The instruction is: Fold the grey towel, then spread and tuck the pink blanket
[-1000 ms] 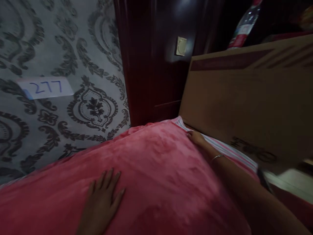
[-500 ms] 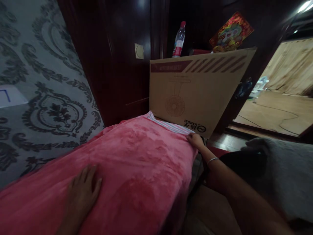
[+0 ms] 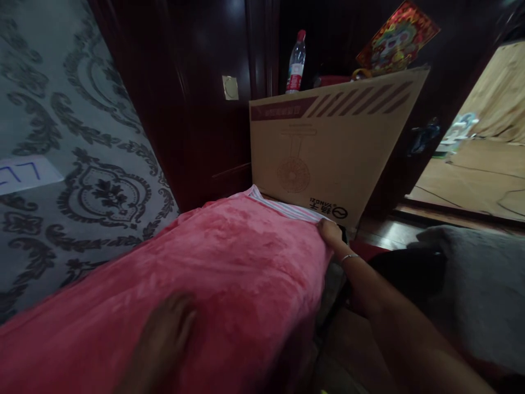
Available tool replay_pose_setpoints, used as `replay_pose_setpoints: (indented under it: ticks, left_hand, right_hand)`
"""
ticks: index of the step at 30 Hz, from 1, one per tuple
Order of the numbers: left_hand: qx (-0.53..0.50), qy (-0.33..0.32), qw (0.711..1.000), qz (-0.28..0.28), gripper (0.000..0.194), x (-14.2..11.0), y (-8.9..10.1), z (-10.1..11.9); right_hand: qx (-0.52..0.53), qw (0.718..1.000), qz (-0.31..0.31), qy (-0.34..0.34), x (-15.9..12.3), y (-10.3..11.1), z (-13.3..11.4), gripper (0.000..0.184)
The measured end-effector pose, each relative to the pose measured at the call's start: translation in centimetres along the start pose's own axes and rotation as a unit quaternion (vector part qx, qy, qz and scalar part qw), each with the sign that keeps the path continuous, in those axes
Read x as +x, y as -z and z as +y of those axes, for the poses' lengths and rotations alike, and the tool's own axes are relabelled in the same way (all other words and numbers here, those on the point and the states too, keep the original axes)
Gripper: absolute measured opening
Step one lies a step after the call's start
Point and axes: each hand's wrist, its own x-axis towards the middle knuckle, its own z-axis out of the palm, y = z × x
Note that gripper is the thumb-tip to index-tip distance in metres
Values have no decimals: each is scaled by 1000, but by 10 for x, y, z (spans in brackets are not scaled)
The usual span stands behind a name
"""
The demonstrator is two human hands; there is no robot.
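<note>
A pink plush blanket [image 3: 246, 257] covers the long surface in front of me. Along its far edge shows a strip of striped cloth [image 3: 287, 209]. At the far right corner my right hand [image 3: 330, 232], with a thin bracelet at the wrist, has its fingers closed on the blanket's edge, beside the striped cloth. Nearer to me, on the left part of the blanket, my left hand [image 3: 168, 325] rests palm down and blurred by motion. Its thumb stands apart from the fingers, and I see nothing held in it.
A cardboard box [image 3: 328, 153] stands just past the blanket's far end, with a plastic bottle [image 3: 296, 63] and a red decorated card [image 3: 397, 41] at its top. Patterned wallpaper [image 3: 110, 191] borders the left side. Grey cloth [image 3: 484, 290] hangs over something at right, near a doorway.
My left hand has slid forward and to the right over the blanket, its fingers more bent. The right hand keeps its hold at the corner. The view has shifted slightly.
</note>
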Motion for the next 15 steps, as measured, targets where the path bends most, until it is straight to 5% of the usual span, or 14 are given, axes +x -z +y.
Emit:
replay_pose_setpoints:
  ticks: [6, 15]
  left_hand:
    - [-127, -40, 989, -65, 52, -69, -47, 83]
    - [-214, -64, 975, -4, 43, -77, -69, 89]
  right_hand:
    - [0, 1000, -15, -6, 1, 2, 4, 39]
    - [1, 999, -26, 23, 3, 13, -8, 35]
